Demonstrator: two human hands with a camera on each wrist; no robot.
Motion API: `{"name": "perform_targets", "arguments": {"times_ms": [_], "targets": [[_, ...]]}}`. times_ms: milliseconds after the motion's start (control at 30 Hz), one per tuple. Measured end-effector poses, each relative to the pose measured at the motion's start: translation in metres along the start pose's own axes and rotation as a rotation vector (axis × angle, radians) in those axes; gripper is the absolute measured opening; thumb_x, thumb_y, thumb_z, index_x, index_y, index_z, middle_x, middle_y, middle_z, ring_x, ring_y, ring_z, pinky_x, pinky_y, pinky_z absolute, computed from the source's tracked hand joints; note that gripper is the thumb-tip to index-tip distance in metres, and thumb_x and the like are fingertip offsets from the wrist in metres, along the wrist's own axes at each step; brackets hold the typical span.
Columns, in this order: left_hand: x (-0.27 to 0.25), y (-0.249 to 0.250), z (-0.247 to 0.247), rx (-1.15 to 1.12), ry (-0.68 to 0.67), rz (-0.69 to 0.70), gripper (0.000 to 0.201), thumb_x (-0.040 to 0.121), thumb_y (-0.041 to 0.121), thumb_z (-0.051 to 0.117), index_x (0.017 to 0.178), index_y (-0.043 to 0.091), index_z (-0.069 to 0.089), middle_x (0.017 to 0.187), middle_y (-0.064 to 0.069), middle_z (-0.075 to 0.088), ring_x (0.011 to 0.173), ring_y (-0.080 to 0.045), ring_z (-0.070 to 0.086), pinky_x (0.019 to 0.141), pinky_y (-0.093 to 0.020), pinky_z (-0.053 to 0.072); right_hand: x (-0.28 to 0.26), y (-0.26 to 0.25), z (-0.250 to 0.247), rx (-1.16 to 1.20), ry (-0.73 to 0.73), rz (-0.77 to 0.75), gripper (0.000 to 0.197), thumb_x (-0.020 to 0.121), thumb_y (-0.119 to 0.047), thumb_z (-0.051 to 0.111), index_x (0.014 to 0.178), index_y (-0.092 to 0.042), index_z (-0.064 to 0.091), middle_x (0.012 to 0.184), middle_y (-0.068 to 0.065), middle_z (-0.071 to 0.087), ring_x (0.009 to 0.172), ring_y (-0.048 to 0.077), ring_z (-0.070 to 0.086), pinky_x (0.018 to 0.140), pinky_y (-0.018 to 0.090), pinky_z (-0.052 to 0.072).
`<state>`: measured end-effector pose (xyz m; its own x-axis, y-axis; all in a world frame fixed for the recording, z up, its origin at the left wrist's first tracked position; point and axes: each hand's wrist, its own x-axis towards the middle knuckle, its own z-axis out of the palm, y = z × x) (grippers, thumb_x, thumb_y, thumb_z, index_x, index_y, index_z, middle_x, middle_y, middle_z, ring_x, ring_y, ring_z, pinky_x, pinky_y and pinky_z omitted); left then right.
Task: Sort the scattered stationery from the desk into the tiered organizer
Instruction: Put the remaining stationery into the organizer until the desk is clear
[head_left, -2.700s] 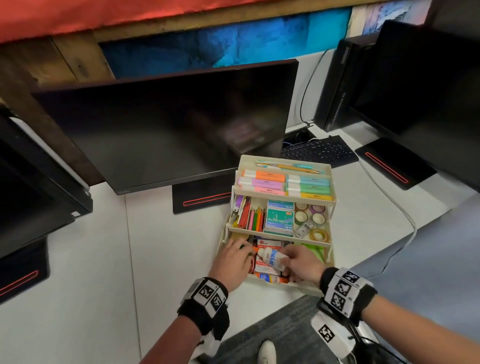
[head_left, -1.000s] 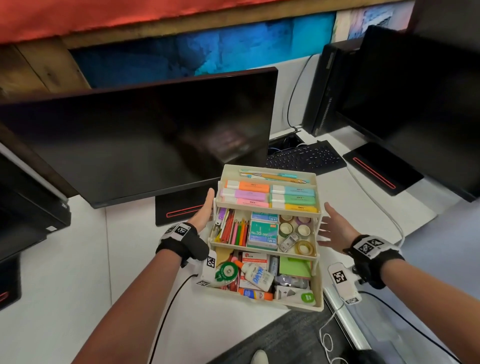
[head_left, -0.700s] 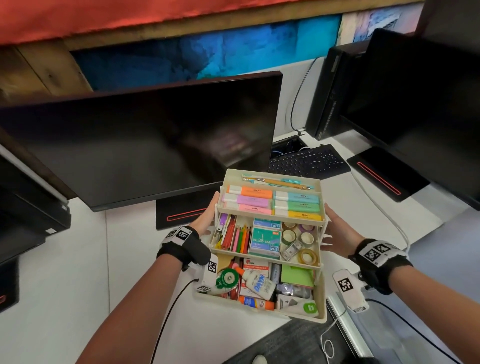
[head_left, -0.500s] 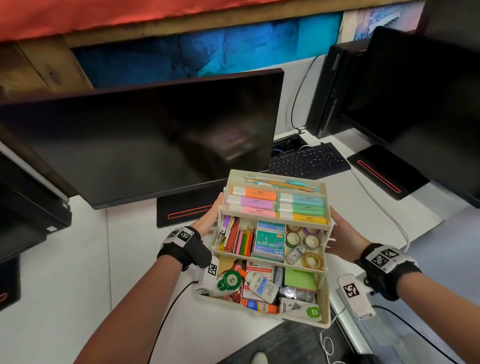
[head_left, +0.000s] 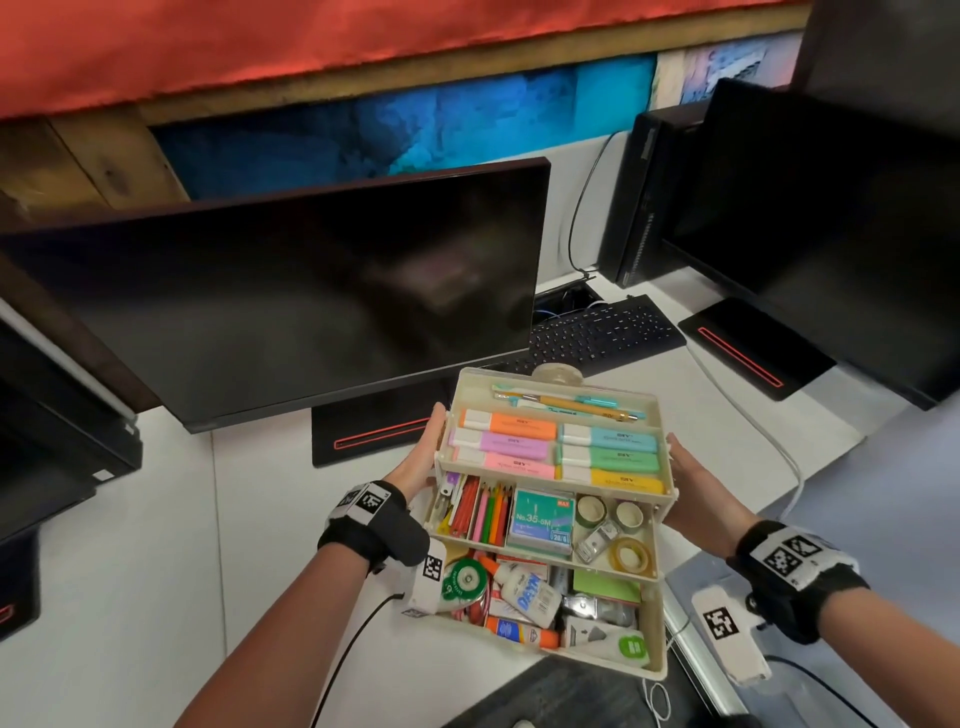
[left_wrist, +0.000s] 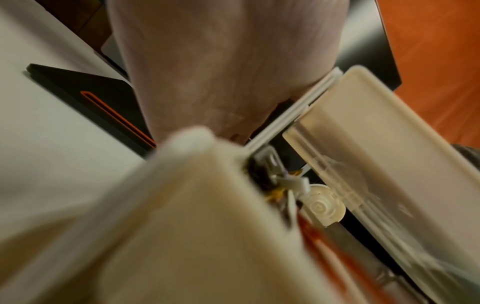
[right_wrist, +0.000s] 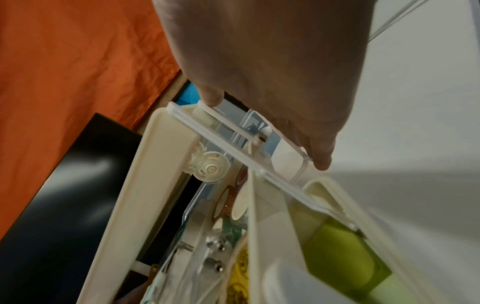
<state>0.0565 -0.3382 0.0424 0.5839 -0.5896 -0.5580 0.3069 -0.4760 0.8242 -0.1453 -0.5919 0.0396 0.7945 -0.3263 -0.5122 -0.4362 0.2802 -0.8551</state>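
The cream tiered organizer (head_left: 655, 623) stands fanned open at the desk's front edge. Its top tier carries pastel highlighters (head_left: 556, 457) and pens. Coloured pencils (head_left: 488, 514), a staples box (head_left: 543, 522) and tape rolls (head_left: 631, 553) fill the middle tier. In the bottom tier lie a glue bottle (head_left: 527, 592) and green sticky notes (head_left: 605, 587). My left hand (head_left: 426, 457) grips the top tier's left side, thumb on its rim. On the right side my right hand (head_left: 691, 478) holds it, its fingertips (right_wrist: 322, 162) on the link arms. The organizer (left_wrist: 194, 226) fills the left wrist view.
A dark monitor (head_left: 291, 301) on a flat base (head_left: 374, 431) stands right behind the organizer. A black keyboard (head_left: 597, 332) lies at the back right, with a second monitor (head_left: 831, 223) beyond it. A white cable (head_left: 769, 441) runs along the desk on the right.
Both hands left the bottom tier, moved out to the organizer's sides and took hold of the top tier. The organizer now sits slightly nearer to me.
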Motion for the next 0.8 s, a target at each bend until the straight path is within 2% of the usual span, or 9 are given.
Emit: {"name": "perform_targets", "arguments": {"times_ms": [100, 200, 300, 367, 433, 500, 567, 667, 800], "targets": [[-0.004, 0.001, -0.001, 0.034, -0.034, 0.009, 0.078, 0.078, 0.080, 0.000, 0.117, 0.044, 0.057, 0.130, -0.002, 0.060, 0.127, -0.022, 0.048, 0.115, -0.047, 0.023, -0.009, -0.001, 0.002, -0.023, -0.013, -0.006, 0.103, 0.048, -0.091, 0.050, 0.130, -0.029, 0.053, 0.131, 0.000, 0.059, 0.123, 0.020, 0.053, 0.108, 0.044, 0.036], [-0.013, 0.007, 0.001, 0.082, -0.038, 0.057, 0.073, 0.080, 0.075, -0.003, 0.111, 0.048, 0.057, 0.126, 0.007, 0.061, 0.119, -0.012, 0.051, 0.110, -0.036, 0.029, -0.013, -0.001, 0.008, -0.056, 0.008, -0.010, 0.080, 0.076, -0.082, 0.030, 0.131, -0.029, 0.052, 0.129, -0.002, 0.060, 0.122, 0.018, 0.055, 0.110, 0.042, 0.034], [-0.023, 0.008, 0.003, 0.077, -0.003, 0.091, 0.069, 0.088, 0.066, -0.004, 0.114, 0.043, 0.056, 0.115, 0.010, 0.062, 0.107, -0.005, 0.054, 0.098, -0.029, 0.033, -0.012, -0.002, 0.016, -0.045, 0.080, -0.007, 0.069, 0.088, -0.066, 0.022, 0.125, -0.019, 0.057, 0.118, 0.004, 0.067, 0.107, 0.014, 0.065, 0.092, 0.029, 0.046], [-0.027, 0.007, 0.001, 0.070, 0.014, 0.112, 0.067, 0.090, 0.063, -0.003, 0.116, 0.042, 0.055, 0.119, 0.008, 0.060, 0.111, -0.008, 0.052, 0.096, -0.027, 0.032, -0.015, -0.008, 0.025, -0.069, 0.108, -0.049, 0.069, 0.088, -0.067, 0.025, 0.123, -0.017, 0.057, 0.116, 0.004, 0.068, 0.101, 0.011, 0.067, 0.082, 0.024, 0.047], [-0.031, 0.010, -0.002, 0.048, 0.031, 0.147, 0.062, 0.093, 0.060, -0.002, 0.111, 0.043, 0.055, 0.123, 0.005, 0.060, 0.116, -0.010, 0.051, 0.096, -0.028, 0.033, -0.015, -0.012, 0.032, -0.103, 0.109, -0.084, 0.084, 0.075, -0.080, 0.034, 0.128, -0.019, 0.053, 0.123, 0.003, 0.064, 0.108, 0.012, 0.063, 0.088, 0.026, 0.046], [-0.035, 0.013, -0.006, -0.008, 0.058, 0.160, 0.057, 0.095, 0.056, 0.000, 0.115, 0.041, 0.051, 0.130, 0.002, 0.056, 0.121, -0.013, 0.049, 0.100, -0.030, 0.033, -0.016, -0.016, 0.037, -0.094, 0.136, -0.080, 0.072, 0.086, -0.071, 0.027, 0.131, -0.019, 0.049, 0.127, 0.000, 0.060, 0.111, 0.011, 0.059, 0.089, 0.024, 0.043], [-0.038, 0.013, -0.012, -0.052, 0.069, 0.166, 0.061, 0.095, 0.056, 0.000, 0.136, 0.033, 0.040, 0.144, 0.002, 0.044, 0.135, -0.016, 0.037, 0.110, -0.036, 0.026, -0.021, -0.019, 0.038, -0.062, 0.150, -0.079, 0.058, 0.097, -0.055, 0.016, 0.139, -0.022, 0.039, 0.135, -0.005, 0.050, 0.123, 0.012, 0.049, 0.101, 0.027, 0.037], [-0.043, 0.009, -0.021, -0.007, 0.077, 0.159, 0.068, 0.094, 0.058, 0.000, 0.144, 0.025, 0.032, 0.150, 0.004, 0.035, 0.141, -0.013, 0.026, 0.116, -0.045, 0.017, -0.033, -0.017, 0.036, -0.043, 0.157, -0.074, 0.063, 0.095, -0.057, 0.014, 0.148, -0.024, 0.023, 0.153, -0.009, 0.025, 0.142, 0.016, 0.024, 0.117, 0.038, 0.019], [-0.050, 0.001, -0.032, 0.012, 0.090, 0.101, 0.074, 0.091, 0.064, 0.006, 0.143, 0.020, 0.035, 0.149, 0.001, 0.038, 0.137, -0.013, 0.034, 0.114, -0.043, 0.022, -0.047, -0.005, 0.036, -0.004, 0.227, -0.064, 0.063, 0.096, -0.056, 0.015, 0.146, -0.020, 0.030, 0.153, -0.003, 0.028, 0.142, 0.019, 0.025, 0.116, 0.041, 0.021]]}}
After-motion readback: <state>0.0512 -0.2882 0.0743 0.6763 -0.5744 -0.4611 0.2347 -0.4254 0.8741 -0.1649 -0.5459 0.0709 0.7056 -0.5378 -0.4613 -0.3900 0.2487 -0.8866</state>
